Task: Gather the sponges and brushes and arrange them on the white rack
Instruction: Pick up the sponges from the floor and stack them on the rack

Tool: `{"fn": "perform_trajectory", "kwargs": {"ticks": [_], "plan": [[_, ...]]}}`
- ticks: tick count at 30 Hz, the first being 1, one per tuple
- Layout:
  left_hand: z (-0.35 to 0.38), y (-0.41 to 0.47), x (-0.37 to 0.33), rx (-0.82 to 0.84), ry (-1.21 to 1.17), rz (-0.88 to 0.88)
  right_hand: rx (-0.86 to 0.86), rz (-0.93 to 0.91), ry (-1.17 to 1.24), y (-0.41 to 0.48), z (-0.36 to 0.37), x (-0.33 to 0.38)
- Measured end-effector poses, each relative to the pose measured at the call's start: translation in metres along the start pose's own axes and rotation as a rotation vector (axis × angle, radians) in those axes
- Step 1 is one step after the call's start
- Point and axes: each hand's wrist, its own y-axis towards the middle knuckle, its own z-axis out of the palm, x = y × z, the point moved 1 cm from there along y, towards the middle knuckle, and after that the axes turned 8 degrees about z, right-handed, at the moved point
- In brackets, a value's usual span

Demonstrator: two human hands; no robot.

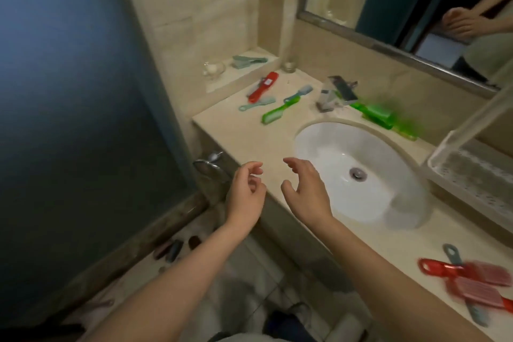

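My left hand (pixel 247 191) and my right hand (pixel 305 189) hover empty over the counter's front edge, left of the sink, fingers loosely curled. Beyond them on the counter lie a red brush (pixel 262 86), a pale blue brush (pixel 256 103), a green brush (pixel 279 112) and a blue brush (pixel 299 91). More green brushes (pixel 383 116) lie behind the basin, blurred. At the near right lie red brushes (pixel 472 280) over a grey-blue one (pixel 452 255). The white rack (pixel 444 158) stands at the right edge. A teal brush (pixel 248 61) rests on the ledge.
The white oval sink (pixel 358 169) fills the counter's middle, with a chrome faucet (pixel 337 91) behind it. A glass dish (pixel 213 69) and a small glass cup (pixel 289 66) sit by the wall. A mirror (pixel 416 3) hangs above. A dark glass door (pixel 69 119) stands left.
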Motion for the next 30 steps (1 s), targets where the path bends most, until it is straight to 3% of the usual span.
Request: {"fn": "perform_trajectory", "kwargs": {"ticks": [9,15,24,30], "plan": [[-0.154,-0.061,0.059,-0.228,0.164,-0.166,0.256,-0.182,0.033,-0.044,0.123,0.085],[-0.212,-0.095,0.095,-0.334,0.226,-0.287,0.409,-0.168,0.005,-0.063,0.19,0.104],[-0.227,-0.084,0.166,-0.264,0.282,-0.412,0.538,-0.116,-0.027,-0.045,0.262,0.084],[-0.206,-0.059,0.256,-0.224,0.31,-0.498,0.654,-0.063,-0.123,-0.002,0.334,0.027]]}}
